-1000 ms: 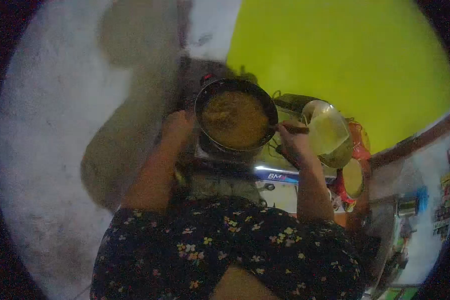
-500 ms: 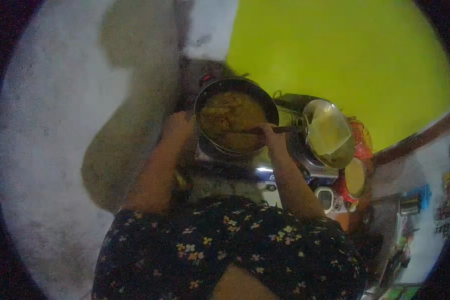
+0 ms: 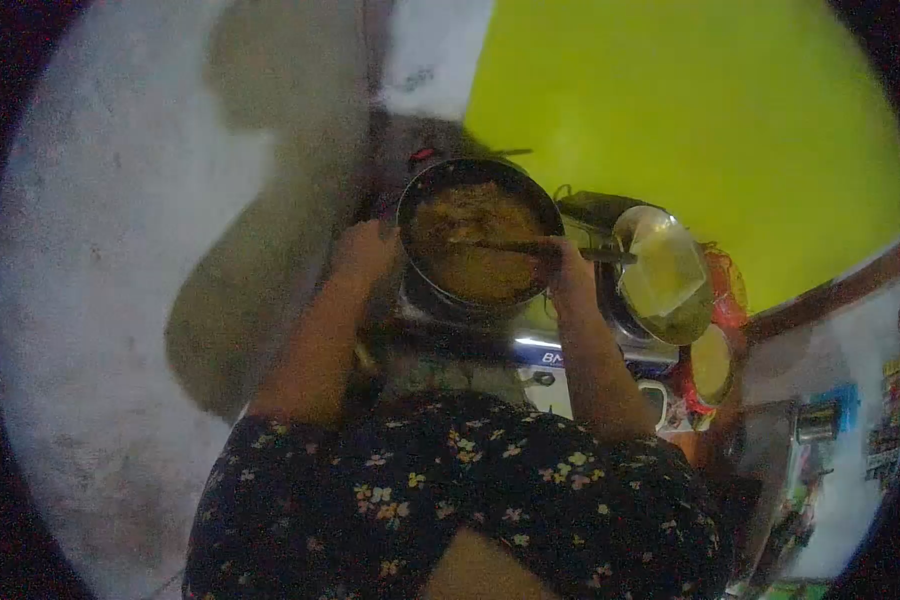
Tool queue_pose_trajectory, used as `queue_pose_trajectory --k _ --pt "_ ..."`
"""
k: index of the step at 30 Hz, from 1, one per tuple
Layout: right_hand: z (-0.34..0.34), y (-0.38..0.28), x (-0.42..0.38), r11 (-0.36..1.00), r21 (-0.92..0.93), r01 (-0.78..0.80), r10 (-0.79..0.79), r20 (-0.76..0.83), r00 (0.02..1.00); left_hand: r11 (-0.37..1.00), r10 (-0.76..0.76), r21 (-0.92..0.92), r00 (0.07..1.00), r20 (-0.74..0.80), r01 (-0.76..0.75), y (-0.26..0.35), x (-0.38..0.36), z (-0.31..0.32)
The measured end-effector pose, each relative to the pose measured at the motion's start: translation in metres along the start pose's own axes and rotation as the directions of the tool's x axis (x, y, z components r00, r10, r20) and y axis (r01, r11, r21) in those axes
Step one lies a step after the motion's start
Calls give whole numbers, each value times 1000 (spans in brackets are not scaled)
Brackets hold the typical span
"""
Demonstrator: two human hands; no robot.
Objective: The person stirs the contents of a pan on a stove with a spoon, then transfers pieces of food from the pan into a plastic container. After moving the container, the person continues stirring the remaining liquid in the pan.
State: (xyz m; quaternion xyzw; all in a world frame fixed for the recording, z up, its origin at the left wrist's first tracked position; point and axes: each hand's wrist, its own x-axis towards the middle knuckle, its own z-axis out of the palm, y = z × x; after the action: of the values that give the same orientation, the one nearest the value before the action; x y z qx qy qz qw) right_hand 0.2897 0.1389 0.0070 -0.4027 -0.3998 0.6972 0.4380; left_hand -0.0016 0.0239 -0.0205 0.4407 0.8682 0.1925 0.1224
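Between the hands point(image 3: 573, 272), dark pan point(image 3: 490, 172), brown food point(image 3: 480, 275)

Garment point(image 3: 425, 535), one: black or very dark cloth, printed all over with small scattered flowers in yellow, off-white and dull pink, some clustered, some single; pointed opening at near edge, centre. Sleeves point(image 3: 260, 455), two, in the same print, ending short of the forearms. Forearms point(image 3: 315, 345), bare. Left hand point(image 3: 368, 252) and right hand point(image 3: 576, 278): ungloved, finer detail blurred.
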Motion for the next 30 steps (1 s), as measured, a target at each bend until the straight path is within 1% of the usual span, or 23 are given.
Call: queue_pose_trajectory --k 2,3,4,5,6,7,8,10,11,12,14,17,18,19,22,23,24,26,27,29,30 --pt "-6 -12 7 999 -22 40 -40 7 999 999 42 18 998 -49 -41 -13 10 17" --pt "-9 -17 8 998 -33 59 -59 10 998 1000 10 -24 1000 26 -9 -7 7 8" --pt "2 -33 -6 988 -89 129 -130 -14 991 998 -18 -63 995 103 25 4 2 -8" --pt "0 -35 -5 955 -188 229 -236 -17 971 993 -42 -100 983 180 61 11 -1 -17" --pt "-3 -39 -1 903 -285 323 -339 -9 941 998 -40 -46 990 138 46 13 -1 -14" --pt "-4 -43 2 831 -377 409 -437 11 899 999 -34 9 995 95 34 13 -1 -10" --pt "-3 -44 4 736 -465 492 -508 102 856 998 -28 64 998 53 24 14 -1 -8" --pt "-3 -44 8 495 -592 636 -596 300 744 998 -14 -63 998 59 18 8 0 -6" --pt "-3 -43 11 356 -628 691 -612 402 681 992 -7 -126 998 64 15 6 0 -4" --pt "-3 -40 18 176 -623 763 -616 534 578 996 4 -93 998 60 1 10 -3 -9" --pt "-4 -25 22 519 -562 644 -451 460 765 999 25 -25 998 50 -24 19 -10 -20" --pt "-4 -5 21 662 -464 589 -311 544 779 999 16 -36 1000 15 -15 7 0 -6" --pt "-2 -12 15 474 -564 677 -302 618 726 1000 14 -27 1000 10 -14 6 2 -4" --pt "1 -20 9 259 -622 738 -272 686 674 1000 13 -19 1000 4 -13 4 3 -3" --pt "5 -52 -23 27 -603 797 -216 775 594 999 11 -45 1000 -19 -12 11 -6 -10" --pt "8 -61 -33 222 -652 725 -174 705 688 998 10 -62 1000 -28 -12 14 -10 -13" --pt "12 -69 -43 403 -676 617 -110 634 766 999 12 -38 1000 -18 -13 11 -8 -10" --pt "11 -81 -52 510 -669 541 -40 610 791 1000 16 13 1000 6 -16 5 -2 -1" --pt "7 -87 -54 452 -658 602 -49 656 753 1000 -4 8 999 33 4 7 -3 -5" --pt "9 -95 -64 328 -672 664 -108 671 733 999 -46 1 995 87 46 13 -6 -13" --pt "16 -101 -74 262 -703 661 -162 643 749 999 -41 13 996 79 40 11 -4 -11"
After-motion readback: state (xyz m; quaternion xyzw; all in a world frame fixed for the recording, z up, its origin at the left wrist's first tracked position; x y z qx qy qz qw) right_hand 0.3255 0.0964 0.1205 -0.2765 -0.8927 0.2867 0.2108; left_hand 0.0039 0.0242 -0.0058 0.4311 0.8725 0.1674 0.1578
